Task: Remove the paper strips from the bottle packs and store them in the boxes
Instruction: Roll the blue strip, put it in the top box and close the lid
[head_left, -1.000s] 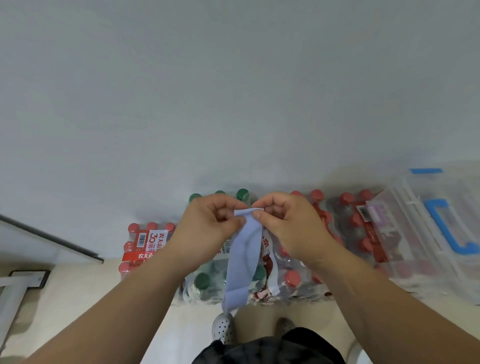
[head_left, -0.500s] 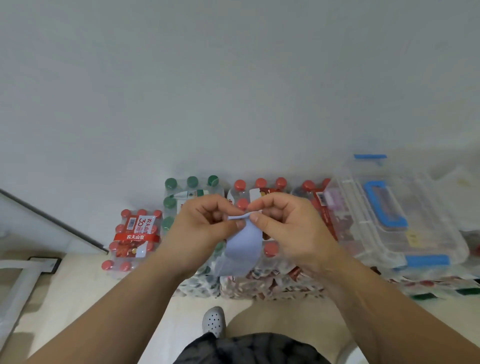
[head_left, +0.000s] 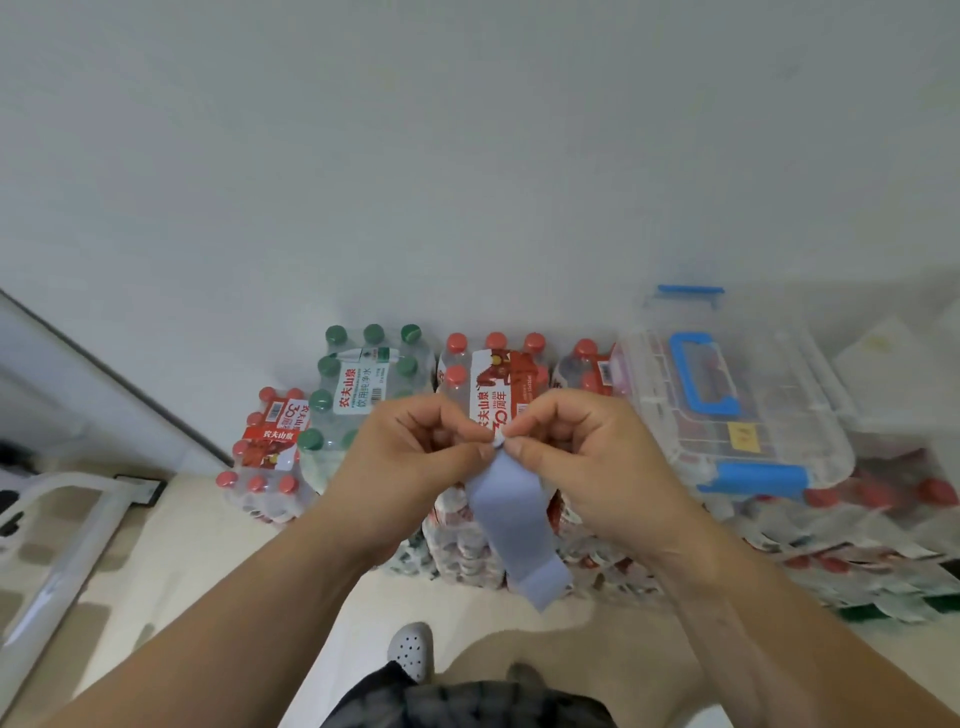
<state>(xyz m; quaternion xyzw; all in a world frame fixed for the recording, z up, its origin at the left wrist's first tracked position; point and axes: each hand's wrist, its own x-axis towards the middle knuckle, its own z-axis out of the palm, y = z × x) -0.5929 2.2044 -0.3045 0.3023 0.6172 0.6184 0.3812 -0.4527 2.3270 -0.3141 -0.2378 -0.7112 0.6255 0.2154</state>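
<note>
The top of the pale blue paper strip (head_left: 511, 525) has curled tighter; left hand (head_left: 410, 467) and right hand (head_left: 587, 467) both pinch it, probably rolling it compact for storage.

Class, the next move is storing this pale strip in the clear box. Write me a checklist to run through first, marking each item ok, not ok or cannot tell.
1. Grip on the strip: ok, the left hand and right hand both pinch its top end.
2. Strip off the bottle packs: ok, it hangs loose below the hands.
3. The clear box open: not ok, its lid looks closed.
4. A hand free for the lid: not ok.
5. Room inside the box: cannot tell.
</note>
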